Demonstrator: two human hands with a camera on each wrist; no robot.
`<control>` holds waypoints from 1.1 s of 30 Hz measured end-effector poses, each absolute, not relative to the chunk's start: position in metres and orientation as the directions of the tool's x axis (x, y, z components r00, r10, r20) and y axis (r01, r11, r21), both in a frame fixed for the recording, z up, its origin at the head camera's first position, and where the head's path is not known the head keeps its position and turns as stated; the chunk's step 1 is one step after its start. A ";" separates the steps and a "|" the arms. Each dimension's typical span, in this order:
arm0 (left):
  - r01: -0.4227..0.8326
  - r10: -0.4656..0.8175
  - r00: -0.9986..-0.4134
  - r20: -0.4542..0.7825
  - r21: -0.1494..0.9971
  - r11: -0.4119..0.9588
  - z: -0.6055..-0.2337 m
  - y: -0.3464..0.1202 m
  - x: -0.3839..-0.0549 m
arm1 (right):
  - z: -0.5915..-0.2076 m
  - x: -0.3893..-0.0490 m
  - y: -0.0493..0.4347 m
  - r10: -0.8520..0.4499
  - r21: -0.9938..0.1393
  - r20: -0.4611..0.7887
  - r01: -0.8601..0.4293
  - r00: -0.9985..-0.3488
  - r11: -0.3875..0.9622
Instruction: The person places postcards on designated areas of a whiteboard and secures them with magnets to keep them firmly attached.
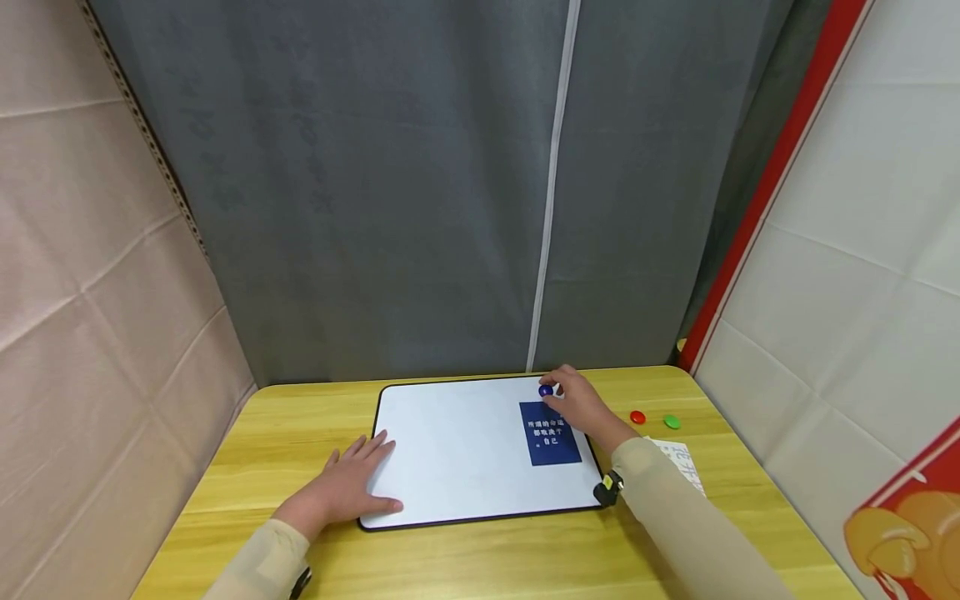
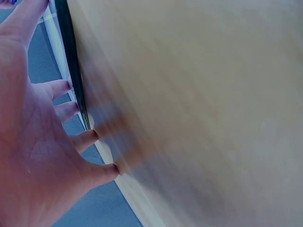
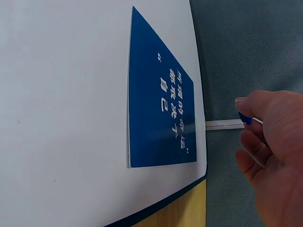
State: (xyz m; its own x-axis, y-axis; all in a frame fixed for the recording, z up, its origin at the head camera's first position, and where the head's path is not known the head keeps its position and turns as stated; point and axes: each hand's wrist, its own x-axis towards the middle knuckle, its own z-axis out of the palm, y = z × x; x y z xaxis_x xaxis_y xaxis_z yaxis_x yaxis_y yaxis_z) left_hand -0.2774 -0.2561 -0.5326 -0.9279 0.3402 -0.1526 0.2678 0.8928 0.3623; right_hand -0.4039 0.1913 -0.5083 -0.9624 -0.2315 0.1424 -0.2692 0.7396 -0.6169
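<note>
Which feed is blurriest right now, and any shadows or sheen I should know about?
Left wrist: blurriest, tabletop smeared, with a dim shadow or reflection beside the left hand; head: soft shadow beside the right sleeve; right wrist: blue card readable, faint sheen toward its right edge.

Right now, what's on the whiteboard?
Toward the right of the whiteboard, a dark-blue card with white characters; the left hand spreads over the left edge. The right hand pinches a blue magnet by the card's top; whiteboard contact unclear. Anything under the card is covered.
</note>
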 end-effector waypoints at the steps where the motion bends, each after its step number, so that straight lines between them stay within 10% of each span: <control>1: 0.268 0.341 -0.928 -0.152 0.362 0.893 -0.533 -0.256 -0.277 | -0.509 -0.405 0.191 -0.232 -0.617 0.142 -0.269 -0.962 0.739; 33: 0.268 0.339 -0.930 -0.145 0.365 0.892 -0.532 -0.256 -0.277 | -0.538 -0.417 0.184 -0.200 -0.652 0.108 -0.222 -0.974 0.725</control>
